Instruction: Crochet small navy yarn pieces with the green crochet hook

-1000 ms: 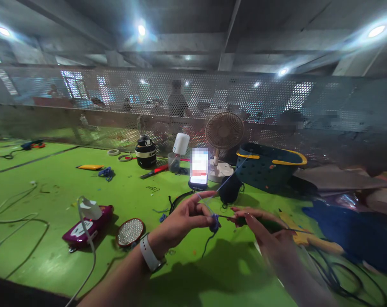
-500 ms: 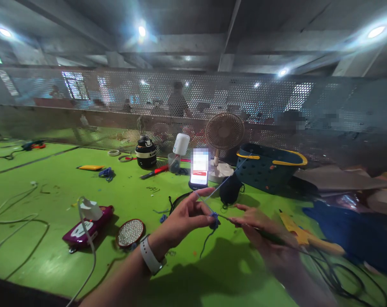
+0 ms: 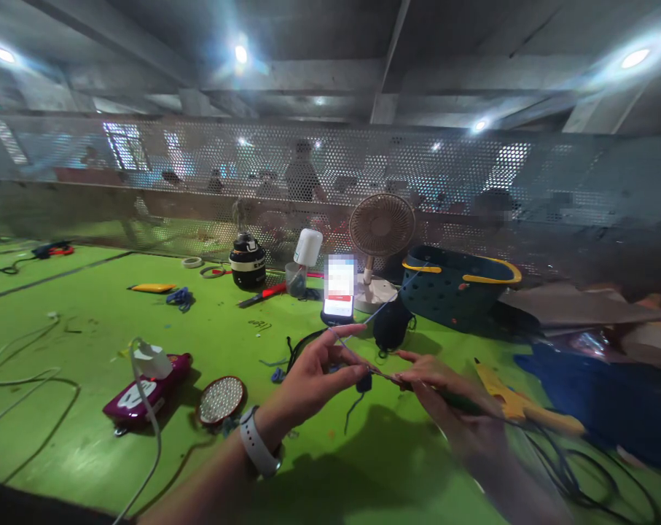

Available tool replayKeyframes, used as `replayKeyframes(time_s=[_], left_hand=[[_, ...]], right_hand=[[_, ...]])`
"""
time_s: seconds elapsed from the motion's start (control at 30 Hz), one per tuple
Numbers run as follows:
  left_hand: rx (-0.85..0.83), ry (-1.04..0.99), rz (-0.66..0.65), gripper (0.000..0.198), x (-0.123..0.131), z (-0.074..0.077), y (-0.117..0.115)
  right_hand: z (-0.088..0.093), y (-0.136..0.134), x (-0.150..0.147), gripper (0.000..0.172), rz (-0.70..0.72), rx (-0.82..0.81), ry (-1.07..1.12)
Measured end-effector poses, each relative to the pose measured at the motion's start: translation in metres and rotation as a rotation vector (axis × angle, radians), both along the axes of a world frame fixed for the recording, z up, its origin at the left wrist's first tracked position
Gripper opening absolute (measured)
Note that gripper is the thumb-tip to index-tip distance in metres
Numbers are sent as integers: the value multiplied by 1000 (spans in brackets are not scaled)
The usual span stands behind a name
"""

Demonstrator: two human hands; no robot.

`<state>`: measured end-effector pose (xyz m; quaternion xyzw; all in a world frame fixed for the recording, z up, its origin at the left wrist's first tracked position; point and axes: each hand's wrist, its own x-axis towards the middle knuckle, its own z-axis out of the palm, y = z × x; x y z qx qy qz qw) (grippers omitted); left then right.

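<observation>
My left hand (image 3: pixel 320 370) is closed in a pinch on a small piece of blue crochet work (image 3: pixel 365 381), from which a short yarn tail hangs. Blue yarn (image 3: pixel 394 297) runs over its raised index finger and back toward the basket. In my right hand (image 3: pixel 442 386) is a crochet hook (image 3: pixel 388 376), its thin shaft pointing left into the work and a dark green handle showing under the palm. The hook's tip is too small to make out among the loops.
Behind my hands stand a lit phone (image 3: pixel 339 292), a fan (image 3: pixel 382 226) and a dark blue basket (image 3: pixel 455 292) with yellow handles. A yellow glue gun (image 3: pixel 505 397) with a cable lies right. Left are a purple power bank (image 3: pixel 149 394) and a round studded disc (image 3: pixel 221 400).
The hook has shifted slightly within the work, and the blue piece has turned and sits lower against my left fingers. The yarn's slant is a little different. Both hands keep their hold.
</observation>
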<state>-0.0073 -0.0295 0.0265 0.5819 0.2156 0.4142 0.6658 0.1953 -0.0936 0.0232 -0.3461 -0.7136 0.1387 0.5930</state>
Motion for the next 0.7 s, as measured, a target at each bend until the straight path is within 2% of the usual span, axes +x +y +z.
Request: replayKeyframes(time_s=[0.1, 0.23, 0.4, 0.53, 0.7], left_hand=[[37, -1, 63, 56, 3, -1, 0], [74, 31, 197, 48, 7, -2, -3], [-41, -38, 239, 49, 12, -4, -8], [-120, -114, 173, 54, 15, -9, -10], [-148, -141, 104, 86, 15, -11, -10]], right_hand=[[-3, 1, 0, 31, -45, 72, -111], [-15, 4, 5, 43, -124, 266, -412], [-22, 4, 8, 49, -177, 429, -709], [-21, 5, 5, 54, -258, 463, -713], [-24, 9, 4, 52, -263, 443, -609]])
